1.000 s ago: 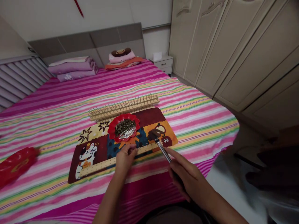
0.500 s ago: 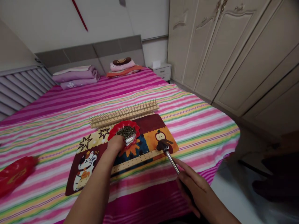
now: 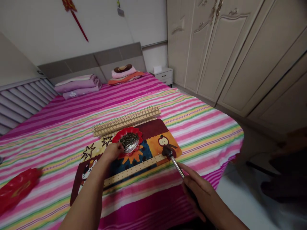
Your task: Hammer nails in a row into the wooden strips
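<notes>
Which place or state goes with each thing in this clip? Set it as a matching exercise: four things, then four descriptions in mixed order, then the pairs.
Things
1. Hammer
2. Red bowl
3. Far wooden piece
4. Near wooden strip

Places and states
A. Lies along the near side of the patterned mat
B. Holds a heap of loose nails, with the left hand at its edge
C. Held in the right hand
D. Bristles with upright nails, beyond the mat

Pairs: 1-C, 2-B, 3-D, 4-A
</notes>
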Available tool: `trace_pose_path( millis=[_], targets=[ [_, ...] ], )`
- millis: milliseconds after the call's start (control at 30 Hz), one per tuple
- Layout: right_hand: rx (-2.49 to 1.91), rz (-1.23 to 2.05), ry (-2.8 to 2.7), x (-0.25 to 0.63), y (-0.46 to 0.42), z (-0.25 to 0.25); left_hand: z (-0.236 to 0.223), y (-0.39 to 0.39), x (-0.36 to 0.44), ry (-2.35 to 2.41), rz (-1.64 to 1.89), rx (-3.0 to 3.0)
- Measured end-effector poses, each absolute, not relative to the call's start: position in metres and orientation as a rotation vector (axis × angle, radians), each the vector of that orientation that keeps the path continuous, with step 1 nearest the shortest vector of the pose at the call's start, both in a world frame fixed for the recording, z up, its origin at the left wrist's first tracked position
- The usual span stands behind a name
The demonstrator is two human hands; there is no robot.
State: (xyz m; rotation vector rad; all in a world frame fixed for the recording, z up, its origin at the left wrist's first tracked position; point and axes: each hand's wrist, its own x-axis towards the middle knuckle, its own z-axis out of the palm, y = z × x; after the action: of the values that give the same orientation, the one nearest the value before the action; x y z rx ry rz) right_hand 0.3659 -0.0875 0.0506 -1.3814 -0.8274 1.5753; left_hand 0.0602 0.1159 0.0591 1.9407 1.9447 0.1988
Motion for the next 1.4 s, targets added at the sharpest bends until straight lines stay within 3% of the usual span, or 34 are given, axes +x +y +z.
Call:
trace_pose_path(
  millis=[200, 467, 800, 1400],
  targets=[
    [-1.370, 1.555, -0.822, 0.364, -0.090, 0.053, 0.074, 0.081, 0.061, 1.604, 0.774, 1.403],
    [-1.377, 1.545, -0.829, 0.357, -0.096, 0.048, 0.070, 0.041, 0.073, 1.346, 1.034, 1.050],
    [-1.367, 1.580, -0.775, 0.344, -0.100, 0.048, 0.046, 0.009, 0.079, 1.350, 0.988, 0.768],
    [-1.424, 1.587, -0.826, 0.334, -0.100, 0.055, -0.002, 0.018, 0.117, 1.593, 1.084, 1.127]
  ],
)
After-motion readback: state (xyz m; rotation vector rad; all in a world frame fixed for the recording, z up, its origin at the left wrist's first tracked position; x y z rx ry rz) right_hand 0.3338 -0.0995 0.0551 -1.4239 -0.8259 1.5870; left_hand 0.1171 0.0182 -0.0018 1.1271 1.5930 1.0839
